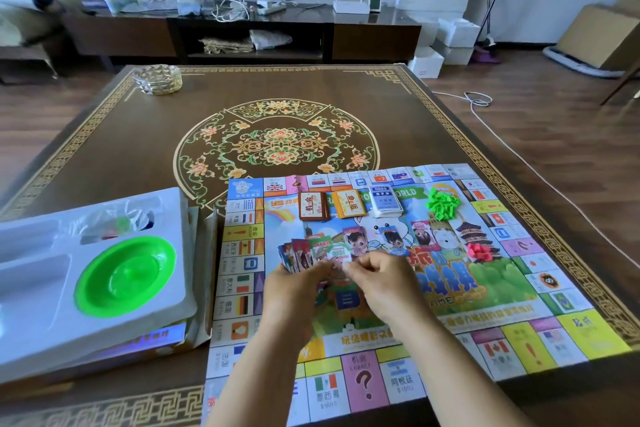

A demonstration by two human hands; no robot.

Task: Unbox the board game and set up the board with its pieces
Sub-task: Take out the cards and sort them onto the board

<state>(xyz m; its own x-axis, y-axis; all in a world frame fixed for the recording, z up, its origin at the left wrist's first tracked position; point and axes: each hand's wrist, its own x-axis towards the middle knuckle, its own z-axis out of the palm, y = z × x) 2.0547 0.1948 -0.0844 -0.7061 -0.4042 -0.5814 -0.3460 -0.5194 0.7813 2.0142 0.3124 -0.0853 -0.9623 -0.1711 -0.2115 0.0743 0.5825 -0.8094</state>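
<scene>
**Two hands on fanned cards over game board**

Left hand (pixel 294 282) grips fanned cards (pixel 304 251); right hand (pixel 377 276) pinches one card (pixel 341 253) off the fan. Both over the game board (pixel 485 319) centre. Toward board's far edge: three card decks (pixel 349 203), green pieces (pixel 443 203). Red pieces (pixel 479 251) right of centre. White tray (pixel 31 315) with green dish (pixel 126 276) left of board.

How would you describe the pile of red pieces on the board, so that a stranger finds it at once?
Start from the colourful paper game board on the dark patterned table. Look toward its right side, beside the printed pagoda picture: there lies the small pile of red plastic pieces. The only other pile, the bright green plastic pieces, sits farther up the board, near the three card decks.
</scene>
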